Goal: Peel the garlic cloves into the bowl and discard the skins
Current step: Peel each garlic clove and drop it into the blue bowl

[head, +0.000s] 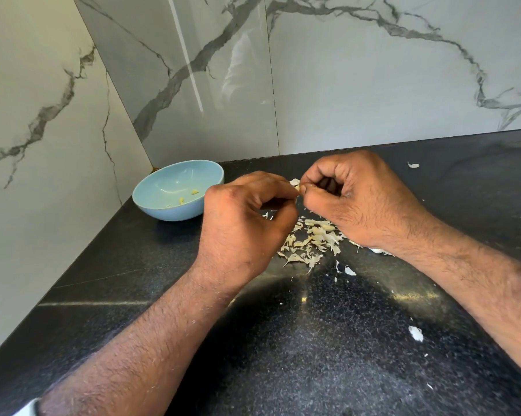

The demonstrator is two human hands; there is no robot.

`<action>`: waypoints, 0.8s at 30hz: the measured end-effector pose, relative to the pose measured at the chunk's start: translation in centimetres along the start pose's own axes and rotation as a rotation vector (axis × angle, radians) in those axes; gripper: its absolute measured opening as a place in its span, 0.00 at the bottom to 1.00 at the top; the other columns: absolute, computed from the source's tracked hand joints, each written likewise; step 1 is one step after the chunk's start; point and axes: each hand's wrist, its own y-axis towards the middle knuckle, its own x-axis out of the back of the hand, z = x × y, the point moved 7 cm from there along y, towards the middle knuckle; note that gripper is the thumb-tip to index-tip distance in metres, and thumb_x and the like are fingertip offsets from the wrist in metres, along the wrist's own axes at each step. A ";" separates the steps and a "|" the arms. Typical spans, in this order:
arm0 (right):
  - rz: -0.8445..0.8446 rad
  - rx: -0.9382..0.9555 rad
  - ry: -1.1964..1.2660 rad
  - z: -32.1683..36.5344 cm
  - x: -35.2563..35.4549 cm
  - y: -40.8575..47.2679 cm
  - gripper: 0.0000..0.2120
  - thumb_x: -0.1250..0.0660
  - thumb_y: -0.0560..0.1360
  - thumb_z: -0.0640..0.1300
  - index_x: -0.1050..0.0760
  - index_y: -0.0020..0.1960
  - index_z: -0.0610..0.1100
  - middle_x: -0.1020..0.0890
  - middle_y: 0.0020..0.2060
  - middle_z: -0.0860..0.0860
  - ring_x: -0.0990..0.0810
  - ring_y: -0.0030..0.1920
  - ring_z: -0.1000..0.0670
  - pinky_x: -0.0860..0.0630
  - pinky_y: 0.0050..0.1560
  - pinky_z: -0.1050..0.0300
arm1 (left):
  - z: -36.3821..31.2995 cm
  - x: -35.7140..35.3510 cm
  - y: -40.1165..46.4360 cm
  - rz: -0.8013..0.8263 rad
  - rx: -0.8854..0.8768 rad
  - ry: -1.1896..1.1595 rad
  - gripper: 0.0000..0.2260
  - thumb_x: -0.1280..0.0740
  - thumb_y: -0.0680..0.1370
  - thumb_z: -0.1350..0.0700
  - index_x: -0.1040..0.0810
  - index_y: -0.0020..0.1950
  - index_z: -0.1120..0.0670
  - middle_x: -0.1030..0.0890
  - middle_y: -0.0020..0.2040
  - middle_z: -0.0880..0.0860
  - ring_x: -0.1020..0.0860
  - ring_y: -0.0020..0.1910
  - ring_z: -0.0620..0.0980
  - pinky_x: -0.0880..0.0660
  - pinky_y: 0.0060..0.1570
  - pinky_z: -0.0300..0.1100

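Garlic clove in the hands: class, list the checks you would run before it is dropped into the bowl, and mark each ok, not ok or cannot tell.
1. Clove held firmly: ok. The left hand and right hand both pinch the garlic clove between their fingertips.
2. Clove fully peeled: cannot tell. The fingers hide most of it.
3. Bowl within reach: ok. The blue bowl sits just left of the left hand.
4. Bowl upright with room: ok. It holds only a few peeled pieces.
5. Skins discarded: not ok. A pile of skins lies on the black counter, with stray bits around.
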 end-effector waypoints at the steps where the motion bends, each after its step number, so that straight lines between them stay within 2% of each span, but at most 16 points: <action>1: 0.000 -0.002 0.019 0.0 -0.1 0.0 0.06 0.26 0.76 0.42 0.16 0.40 0.50 0.19 0.30 0.57 0.24 0.29 0.59 0.28 0.29 0.67 | 0.5 -0.1 -0.1 0.004 0.062 -0.048 0.06 0.22 0.75 0.66 0.11 0.49 0.57 0.12 0.46 0.47 0.14 0.45 0.43 0.17 0.48 0.36; 5: 0.021 -0.030 0.090 -0.4 -0.4 0.1 0.06 0.26 0.76 0.40 0.16 0.41 0.48 0.21 0.27 0.63 0.26 0.27 0.60 0.32 0.28 0.69 | 2.5 -0.5 -0.4 0.007 0.340 -0.318 0.04 0.21 0.75 0.65 0.11 0.48 0.58 0.11 0.41 0.50 0.13 0.38 0.46 0.18 0.40 0.38; 7: 0.029 -0.046 0.126 -0.6 -0.4 0.2 0.06 0.27 0.77 0.39 0.16 0.42 0.45 0.23 0.25 0.64 0.26 0.26 0.60 0.33 0.28 0.71 | 2.8 -0.6 -0.5 0.005 0.410 -0.406 0.05 0.19 0.74 0.65 0.11 0.48 0.58 0.11 0.42 0.51 0.14 0.38 0.48 0.18 0.40 0.39; 9: 0.027 -0.065 0.167 -0.7 -0.3 0.2 0.06 0.27 0.77 0.38 0.15 0.42 0.45 0.22 0.26 0.63 0.26 0.26 0.60 0.32 0.28 0.71 | 3.0 -0.7 -0.6 -0.002 0.466 -0.479 0.06 0.19 0.73 0.65 0.12 0.48 0.59 0.11 0.42 0.54 0.13 0.40 0.54 0.16 0.41 0.44; 11: 0.009 -0.082 0.206 -0.8 -0.1 0.3 0.06 0.27 0.77 0.39 0.15 0.43 0.46 0.18 0.29 0.56 0.25 0.27 0.58 0.27 0.29 0.63 | 3.2 -0.9 -0.7 -0.003 0.513 -0.575 0.07 0.19 0.72 0.66 0.12 0.48 0.59 0.11 0.44 0.57 0.12 0.43 0.61 0.14 0.48 0.50; 13: -0.026 -0.111 0.252 -1.1 0.2 0.4 0.05 0.27 0.77 0.39 0.15 0.43 0.45 0.15 0.32 0.49 0.19 0.31 0.49 0.20 0.35 0.53 | 3.4 -1.2 -0.9 -0.001 0.570 -0.708 0.09 0.18 0.70 0.67 0.12 0.46 0.59 0.12 0.45 0.61 0.13 0.44 0.62 0.15 0.52 0.53; 16: -0.102 -0.212 0.391 -2.4 0.9 0.4 0.08 0.28 0.79 0.42 0.15 0.42 0.42 0.16 0.32 0.47 0.20 0.31 0.49 0.19 0.38 0.51 | 3.7 -1.7 -1.0 0.006 0.643 -0.872 0.09 0.19 0.67 0.64 0.13 0.45 0.58 0.13 0.45 0.65 0.13 0.45 0.62 0.15 0.53 0.52; 18: -0.148 -0.227 0.301 -3.1 1.7 0.5 0.14 0.27 0.79 0.47 0.18 0.36 0.42 0.19 0.28 0.46 0.22 0.28 0.50 0.22 0.35 0.54 | 3.8 -1.9 -1.0 0.008 0.668 -0.933 0.09 0.21 0.67 0.64 0.14 0.46 0.59 0.13 0.45 0.65 0.13 0.45 0.60 0.15 0.50 0.48; 19: -0.156 -0.225 0.210 -3.4 2.0 0.6 0.14 0.24 0.77 0.46 0.19 0.35 0.42 0.19 0.28 0.46 0.24 0.28 0.50 0.23 0.34 0.57 | 3.9 -1.9 -1.0 0.009 0.677 -0.955 0.09 0.22 0.68 0.65 0.14 0.47 0.60 0.13 0.45 0.65 0.13 0.44 0.60 0.15 0.48 0.47; 21: -0.102 -0.249 0.079 -3.5 2.2 0.7 0.10 0.20 0.70 0.37 0.21 0.40 0.45 0.18 0.34 0.50 0.21 0.32 0.51 0.21 0.35 0.58 | 3.9 -2.0 -1.0 0.014 0.691 -0.986 0.10 0.24 0.69 0.67 0.16 0.50 0.63 0.14 0.45 0.65 0.13 0.43 0.58 0.16 0.45 0.44; 22: -0.069 -0.243 0.038 -3.5 2.1 0.7 0.14 0.20 0.68 0.33 0.21 0.43 0.47 0.17 0.39 0.52 0.18 0.36 0.52 0.19 0.38 0.57 | 3.8 -2.0 -0.9 0.019 0.694 -0.996 0.10 0.25 0.70 0.67 0.17 0.50 0.64 0.14 0.45 0.65 0.13 0.43 0.57 0.16 0.44 0.43; 24: -0.085 -0.155 -0.003 -2.9 2.2 0.9 0.14 0.24 0.70 0.32 0.18 0.43 0.51 0.15 0.39 0.55 0.16 0.38 0.56 0.19 0.39 0.59 | 3.8 -2.1 -0.9 0.029 0.698 -1.005 0.09 0.25 0.71 0.66 0.17 0.51 0.64 0.14 0.46 0.65 0.13 0.43 0.57 0.16 0.44 0.43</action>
